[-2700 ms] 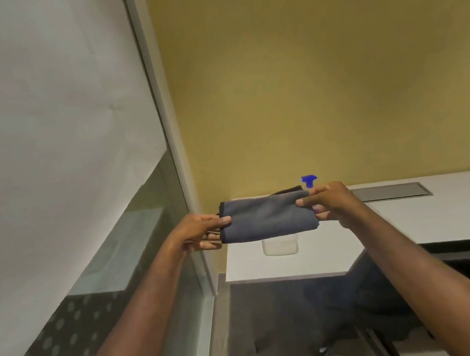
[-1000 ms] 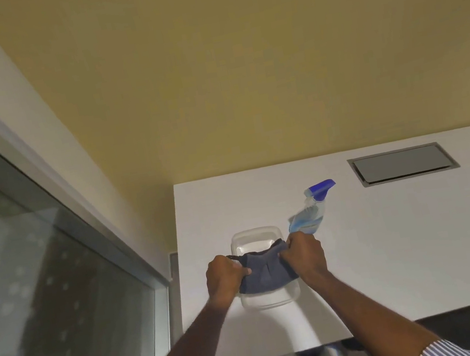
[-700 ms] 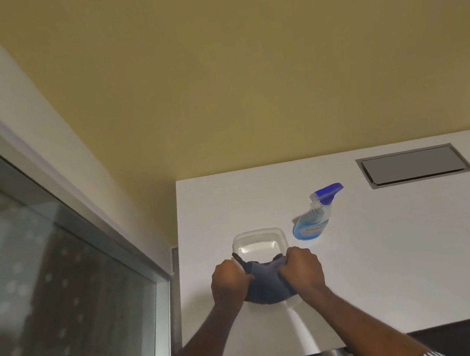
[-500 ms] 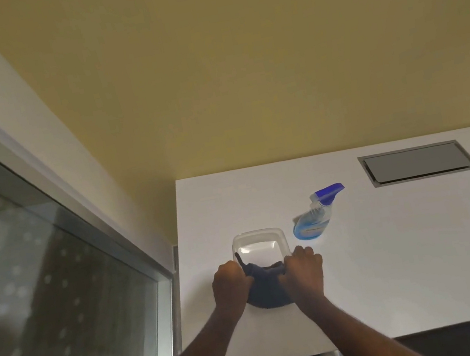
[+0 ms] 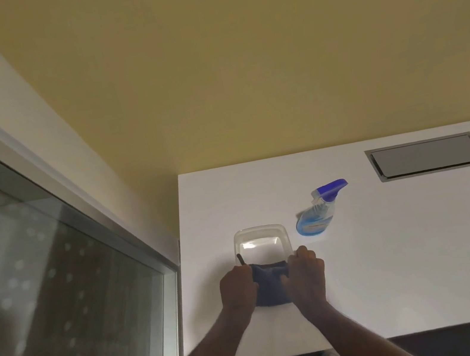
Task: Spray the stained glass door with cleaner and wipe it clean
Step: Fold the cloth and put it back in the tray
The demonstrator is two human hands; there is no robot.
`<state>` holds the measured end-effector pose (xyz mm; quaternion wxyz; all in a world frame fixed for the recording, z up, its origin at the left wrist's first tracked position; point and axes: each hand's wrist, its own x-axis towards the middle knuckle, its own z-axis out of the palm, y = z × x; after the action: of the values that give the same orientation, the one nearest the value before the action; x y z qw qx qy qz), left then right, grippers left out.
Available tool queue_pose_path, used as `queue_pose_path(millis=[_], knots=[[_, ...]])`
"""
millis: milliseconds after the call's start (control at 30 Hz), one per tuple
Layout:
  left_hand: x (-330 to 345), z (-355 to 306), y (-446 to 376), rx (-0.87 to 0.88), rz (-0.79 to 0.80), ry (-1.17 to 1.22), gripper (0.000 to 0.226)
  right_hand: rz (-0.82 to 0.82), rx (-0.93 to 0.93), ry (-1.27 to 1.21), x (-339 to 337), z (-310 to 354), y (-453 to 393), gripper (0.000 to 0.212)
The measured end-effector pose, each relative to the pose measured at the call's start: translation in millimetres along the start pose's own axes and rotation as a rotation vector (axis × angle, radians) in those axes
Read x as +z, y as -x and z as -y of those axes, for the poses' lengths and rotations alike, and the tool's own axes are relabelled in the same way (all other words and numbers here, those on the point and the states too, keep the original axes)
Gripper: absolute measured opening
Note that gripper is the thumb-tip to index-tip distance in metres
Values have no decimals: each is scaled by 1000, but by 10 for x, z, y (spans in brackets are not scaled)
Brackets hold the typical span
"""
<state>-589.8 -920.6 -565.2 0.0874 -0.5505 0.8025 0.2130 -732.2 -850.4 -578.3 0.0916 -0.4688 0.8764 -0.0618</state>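
Observation:
A grey-blue cloth [image 5: 270, 284] is bunched between my two fists over the near end of a clear plastic tub [image 5: 260, 241] on the white desk [image 5: 398, 258]. My left hand [image 5: 237, 289] grips its left end and my right hand [image 5: 305, 275] grips its right end, knuckles up. A spray bottle [image 5: 316, 217] of blue cleaner with a blue trigger head stands on the desk just right of the tub. The glass door [image 5: 43, 290] runs along the left, its frame ending beside the desk's left edge.
A grey rectangular cable hatch [image 5: 427, 156] is set into the desk at the back right. A yellow wall [image 5: 239, 67] rises behind the desk. Dark floor shows below the desk's front edge.
I have turned from the glass to the desk and lowered the cloth over the tub. My fists have drawn together, and the flat cloth is now squeezed into a bunch.

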Motion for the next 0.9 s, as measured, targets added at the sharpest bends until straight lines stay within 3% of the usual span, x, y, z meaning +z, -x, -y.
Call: queue_pose_path(millis=[367, 467, 567, 667, 767, 900], knots=[[9, 65, 17, 27, -22, 26, 51, -94, -45, -31, -39, -128, 63, 53], [-40, 46, 40, 47, -64, 82, 44, -134, 2, -271, -163, -148, 28, 47], [-140, -31, 28, 111, -144, 223, 35, -183, 121, -680, -368, -266, -51, 48], [-208, -168, -55, 212, -229, 443, 44, -273, 221, -1065, -726, -468, -187, 59], [-293, -428, -200, 285, -225, 653, 59, -297, 176, -1129, -1055, -699, -429, 70], [-418, -889, -464, 316, -15, 713, 84, -105, 41, -1137, -1303, -902, -817, 76]])
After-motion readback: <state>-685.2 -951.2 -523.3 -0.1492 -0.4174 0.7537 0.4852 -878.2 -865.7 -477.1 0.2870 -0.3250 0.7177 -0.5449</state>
